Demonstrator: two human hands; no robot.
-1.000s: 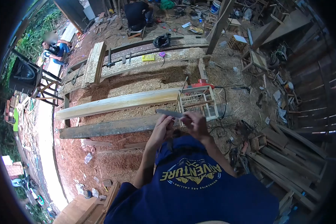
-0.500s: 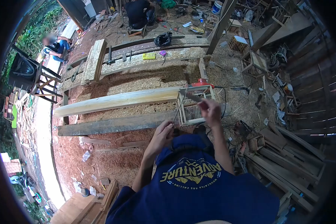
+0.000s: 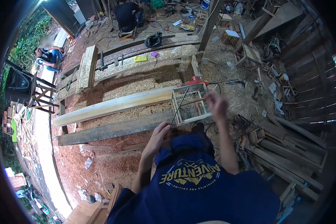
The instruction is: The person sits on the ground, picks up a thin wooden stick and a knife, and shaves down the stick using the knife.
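Note:
A thin dark stick [image 3: 179,106] rises at a slant from my left hand [image 3: 161,132], whose fingers are closed around its lower end. My right hand [image 3: 217,105] is up to the right, its fingers closed on the handle of a knife; the blade [image 3: 196,100] points left and is blurred. Beneath and beyond both hands stands a small pale wooden frame [image 3: 193,119] with thin rods across it. Behind that frame lies a red power tool [image 3: 195,81] with a dark cord.
A pale beam [image 3: 119,106] and a grey plank [image 3: 112,129] run leftward. Past them are stacked boards [image 3: 87,67], a yellow object [image 3: 140,58] and a purple tape [image 3: 154,54]. Two other people sit farther off, one in dark clothes [image 3: 126,16], one at left [image 3: 50,58]. Lumber [image 3: 287,164] lies at right.
My right hand has moved right and away from my left hand, carrying the knife. The stick in my left hand now stands more upright. The whole view has shifted slightly.

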